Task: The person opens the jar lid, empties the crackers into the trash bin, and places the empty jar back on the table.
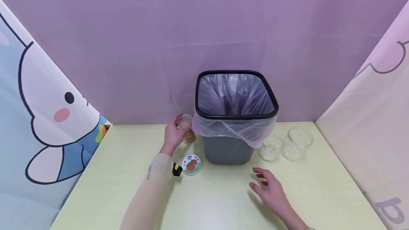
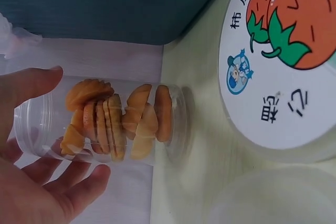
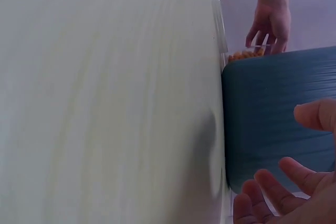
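Observation:
A clear plastic jar [image 2: 47, 114] of brown and orange biscuit-like pieces [image 2: 113, 119] stands on the table, left of the bin. My left hand [image 1: 174, 135] holds it, thumb on one side and fingers curled round the other. Nearer me lies a round white lid [image 1: 191, 164] with an orange fruit picture; whether a container sits under it I cannot tell. In front of the bin's right side, my right hand [image 1: 270, 191] hovers above the table with loosely bent fingers, holding nothing. The right wrist view shows its fingers [image 3: 273, 192] apart from the bin.
A grey bin [image 1: 228, 150] with a black rim and clear liner stands at the back middle. Two transparent jars [image 1: 271, 149] [image 1: 297, 144] stand beside its right side. A purple cloth wall [image 1: 143, 45] rises behind the pale table [image 1: 217, 198], with printed cloths on both sides.

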`<state>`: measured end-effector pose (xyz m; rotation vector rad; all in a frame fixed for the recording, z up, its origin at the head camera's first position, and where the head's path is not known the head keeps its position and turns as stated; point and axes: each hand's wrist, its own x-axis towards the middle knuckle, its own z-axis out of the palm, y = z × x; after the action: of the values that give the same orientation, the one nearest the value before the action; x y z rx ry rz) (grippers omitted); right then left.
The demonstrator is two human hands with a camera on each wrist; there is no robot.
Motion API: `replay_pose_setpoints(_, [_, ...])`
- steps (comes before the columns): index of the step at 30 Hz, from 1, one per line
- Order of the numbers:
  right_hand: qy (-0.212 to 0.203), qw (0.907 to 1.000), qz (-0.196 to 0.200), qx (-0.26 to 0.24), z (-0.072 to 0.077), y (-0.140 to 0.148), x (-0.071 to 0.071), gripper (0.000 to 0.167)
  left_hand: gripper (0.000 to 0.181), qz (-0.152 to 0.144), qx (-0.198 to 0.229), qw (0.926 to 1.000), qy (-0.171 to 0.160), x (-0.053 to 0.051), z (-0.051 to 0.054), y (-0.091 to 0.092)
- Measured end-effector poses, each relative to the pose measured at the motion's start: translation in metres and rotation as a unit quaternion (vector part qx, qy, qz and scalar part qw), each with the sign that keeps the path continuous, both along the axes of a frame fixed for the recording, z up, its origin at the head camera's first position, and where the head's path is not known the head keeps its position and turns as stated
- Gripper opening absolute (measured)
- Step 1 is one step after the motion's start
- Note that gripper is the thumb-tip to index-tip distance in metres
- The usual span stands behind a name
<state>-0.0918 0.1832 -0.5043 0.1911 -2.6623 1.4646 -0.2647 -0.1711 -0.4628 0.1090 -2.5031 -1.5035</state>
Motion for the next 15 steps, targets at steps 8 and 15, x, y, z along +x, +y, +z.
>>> replay_pose_setpoints(8, [0.001, 1.0, -0.002, 0.001, -0.001, 0.001, -0.001, 0.047, 0.078, 0.009, -0.005, 0.9998, 0.018, 0.013, 0.008, 0.0])
replay_pose_setpoints(15, [0.005, 1.0, 0.003, -0.002, -0.002, 0.0, -0.002, 0.045, 0.077, 0.007, -0.003, 0.9991, 0.041, 0.032, 0.023, 0.003])
